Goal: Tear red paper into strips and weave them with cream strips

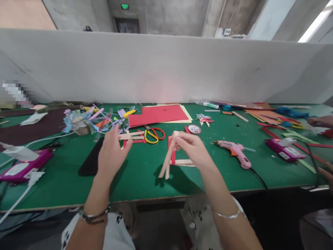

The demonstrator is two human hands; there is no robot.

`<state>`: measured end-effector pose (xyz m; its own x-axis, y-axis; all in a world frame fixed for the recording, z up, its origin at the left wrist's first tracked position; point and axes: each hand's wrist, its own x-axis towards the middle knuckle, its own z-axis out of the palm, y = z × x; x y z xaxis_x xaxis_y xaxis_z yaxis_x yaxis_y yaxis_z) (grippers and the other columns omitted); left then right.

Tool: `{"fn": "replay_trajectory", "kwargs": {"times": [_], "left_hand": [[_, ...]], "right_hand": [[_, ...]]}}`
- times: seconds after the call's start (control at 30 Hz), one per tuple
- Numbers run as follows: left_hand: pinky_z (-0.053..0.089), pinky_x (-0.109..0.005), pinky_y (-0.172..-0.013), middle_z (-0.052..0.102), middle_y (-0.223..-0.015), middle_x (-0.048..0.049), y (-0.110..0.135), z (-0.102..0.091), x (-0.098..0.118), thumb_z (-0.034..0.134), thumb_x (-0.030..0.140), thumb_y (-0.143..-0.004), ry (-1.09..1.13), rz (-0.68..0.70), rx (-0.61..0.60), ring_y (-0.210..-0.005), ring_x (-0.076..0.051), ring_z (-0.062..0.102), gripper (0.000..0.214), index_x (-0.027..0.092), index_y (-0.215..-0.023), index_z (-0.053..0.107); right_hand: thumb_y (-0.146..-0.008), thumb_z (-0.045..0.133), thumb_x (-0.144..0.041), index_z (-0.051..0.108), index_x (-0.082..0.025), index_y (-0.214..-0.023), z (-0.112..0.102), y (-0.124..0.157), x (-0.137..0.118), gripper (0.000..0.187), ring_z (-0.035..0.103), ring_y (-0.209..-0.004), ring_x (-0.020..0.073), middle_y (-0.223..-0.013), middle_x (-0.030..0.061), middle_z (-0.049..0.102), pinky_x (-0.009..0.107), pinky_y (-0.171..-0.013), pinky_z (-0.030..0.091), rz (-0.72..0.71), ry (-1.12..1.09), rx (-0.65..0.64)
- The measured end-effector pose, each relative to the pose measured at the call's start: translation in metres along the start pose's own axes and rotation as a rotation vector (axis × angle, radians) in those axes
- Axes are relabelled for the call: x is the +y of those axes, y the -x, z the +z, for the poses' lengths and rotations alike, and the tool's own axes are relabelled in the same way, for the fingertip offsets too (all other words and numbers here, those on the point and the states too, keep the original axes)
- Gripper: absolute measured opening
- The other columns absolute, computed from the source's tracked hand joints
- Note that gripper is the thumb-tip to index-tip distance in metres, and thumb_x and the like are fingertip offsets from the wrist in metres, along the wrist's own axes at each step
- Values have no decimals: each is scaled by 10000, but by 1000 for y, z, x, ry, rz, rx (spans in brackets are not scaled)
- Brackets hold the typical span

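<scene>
My right hand point(191, 146) pinches a pale paper strip point(168, 161) near its top; its two ends hang down and spread apart above the table. Under that hand lie a red paper strip point(173, 158) and another pale strip point(183, 162). My left hand point(112, 149) is open, with thumb and fingers apart. Several pale and red strips point(135, 137) lie just beyond its fingers; I cannot tell whether they touch. Scissors point(151, 139) with yellow and orange-red handles lie between the hands. A black flat object point(90, 161) is partly hidden by my left hand.
A pink glue gun point(234, 149) lies to the right, its cord over the table edge. Red sheets point(161, 115) lie at the back beside a scrap pile point(80, 119). Purple power strips point(284, 151) stand on both sides. Another person's hand point(321, 121) is at far right.
</scene>
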<state>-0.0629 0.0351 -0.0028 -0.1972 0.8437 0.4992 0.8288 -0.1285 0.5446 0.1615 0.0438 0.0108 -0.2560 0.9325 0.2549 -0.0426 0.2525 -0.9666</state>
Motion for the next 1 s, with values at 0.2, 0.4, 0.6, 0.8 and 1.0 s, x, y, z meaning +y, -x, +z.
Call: {"fn": "replay_trajectory", "kwargs": {"times": [0.2, 0.4, 0.6, 0.8, 1.0], "left_hand": [[469, -299, -745, 552, -1078, -101, 37, 14, 41, 387, 425, -770, 646, -25, -498, -871, -180, 572, 535, 154, -1230, 345], [424, -230, -468, 585, -641, -3, 51, 11, 31, 366, 337, -795, 550, -44, -640, -515, -134, 517, 390, 165, -1120, 496], [464, -277, -726, 629, -948, -60, 33, -5, 2, 270, 293, -829, 20, 213, -527, -839, -185, 589, 378, 200, -1053, 560], [353, -483, -892, 488, -1204, -187, 29, 13, -3, 423, 192, -754, -584, 358, -238, -1122, -317, 431, 445, 106, -1190, 443], [319, -366, -983, 407, -1312, -93, 48, 40, 33, 403, 339, -834, -282, 821, -573, -1196, -213, 369, 440, 152, -1232, 388]], "right_hand": [[-681, 581, -391, 614, -170, -686, 42, 6, 10, 224, 546, -650, 105, -723, -1, 553, 242, -612, 465, 95, -219, -161], [-672, 591, -380, 616, -187, -702, 54, 24, 26, 197, 542, -731, 109, -845, 9, 521, 266, -744, 459, 105, -214, -208], [-743, 509, -292, 601, -195, -850, 23, 45, 41, 171, 560, -754, 137, -860, 40, 549, 296, -724, 457, 38, 215, -83], [-772, 473, -189, 588, -216, -894, -24, 62, 46, 170, 546, -902, 203, -921, 59, 608, 459, -901, 288, -176, 1046, 117], [-774, 481, -150, 571, -242, -924, -25, 62, 52, 198, 559, -901, 186, -920, 12, 646, 479, -932, 109, -203, 1296, 111]]}}
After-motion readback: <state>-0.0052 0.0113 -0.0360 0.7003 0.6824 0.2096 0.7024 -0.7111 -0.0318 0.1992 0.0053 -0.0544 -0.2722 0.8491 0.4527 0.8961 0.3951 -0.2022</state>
